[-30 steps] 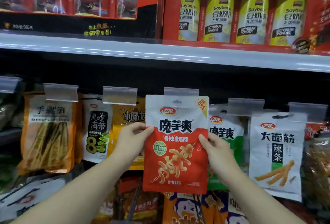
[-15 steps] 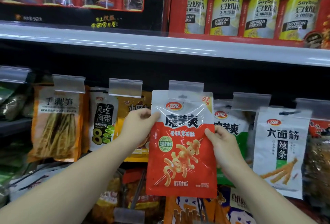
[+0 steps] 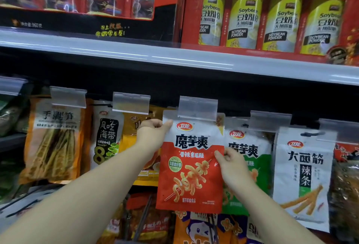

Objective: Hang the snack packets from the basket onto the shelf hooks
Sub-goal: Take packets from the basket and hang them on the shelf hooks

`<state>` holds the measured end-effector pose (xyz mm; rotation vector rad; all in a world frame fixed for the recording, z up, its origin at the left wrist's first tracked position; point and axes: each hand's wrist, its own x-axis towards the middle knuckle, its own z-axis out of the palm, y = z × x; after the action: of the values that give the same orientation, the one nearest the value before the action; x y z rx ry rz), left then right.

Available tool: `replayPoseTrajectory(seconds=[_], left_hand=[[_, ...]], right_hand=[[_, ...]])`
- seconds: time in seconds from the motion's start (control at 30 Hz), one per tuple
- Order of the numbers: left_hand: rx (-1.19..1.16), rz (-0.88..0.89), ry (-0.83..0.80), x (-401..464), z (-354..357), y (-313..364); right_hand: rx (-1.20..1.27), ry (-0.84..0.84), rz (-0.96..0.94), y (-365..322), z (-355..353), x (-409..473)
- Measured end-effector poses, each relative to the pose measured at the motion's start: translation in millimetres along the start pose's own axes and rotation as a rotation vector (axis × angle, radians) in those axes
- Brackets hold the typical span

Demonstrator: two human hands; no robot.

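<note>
Pinched red-and-white packet (image 3: 191,163) at upper left corner with left hand (image 3: 153,136), right edge with right hand (image 3: 231,166). Best kept level, hole aligned behind clear tag holder (image 3: 197,107), slid back.

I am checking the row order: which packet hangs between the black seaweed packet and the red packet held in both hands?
In the head view, an orange-yellow packet hangs there, partly hidden by the left hand.

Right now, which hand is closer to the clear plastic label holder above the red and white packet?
Left. The left hand pinches the red and white snack packet at its top left corner, just below the clear plastic label holder. The right hand grips the packet's right edge, lower down.
</note>
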<state>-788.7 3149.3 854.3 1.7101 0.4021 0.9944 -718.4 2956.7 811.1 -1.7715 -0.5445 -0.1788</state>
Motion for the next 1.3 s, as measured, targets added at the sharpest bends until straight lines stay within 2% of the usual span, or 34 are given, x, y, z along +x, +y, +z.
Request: replayPoseTrajectory(seconds=[0.17,0.27,0.43,0.53,0.63,0.8,1.03,1.17,1.3], left_hand=[[0.179,-0.015,0.019,8.5,9.5,-0.9],[0.197,0.048,-0.009,6.1,7.6,-13.8],[0.43,0.179,-0.041,-8.3,-13.4,-54.6],[0.599,0.274,-0.091,-29.3,-35.0,-72.9],[0.876,0.39,-0.177,-52.5,-62.3,-88.9],[1.188,0.478,-0.305,-91.2,-115.4,-113.2],[1.32,0.487,-0.491,-155.9,-188.2,-150.4],[1.363,0.504,-0.708,-204.5,-215.0,-195.3],[1.362,0.31,-0.904,-262.3,-239.5,-275.2]], right_hand=[[-0.155,0.057,0.023,4.1,6.9,10.1],[-0.202,0.098,0.01,11.6,5.4,5.7],[-0.272,0.179,-0.027,28.8,6.8,-25.3],[-0.486,0.217,-0.128,38.1,10.1,-50.8],[-0.785,0.199,-0.251,43.2,16.2,-76.8],[-1.056,0.062,-0.378,50.5,44.2,-127.8],[-1.179,-0.172,-0.424,59.2,101.8,-228.1],[-1.167,-0.414,-0.326,84.9,138.7,-289.1],[-1.215,-0.707,-0.153,142.7,177.2,-346.5]])
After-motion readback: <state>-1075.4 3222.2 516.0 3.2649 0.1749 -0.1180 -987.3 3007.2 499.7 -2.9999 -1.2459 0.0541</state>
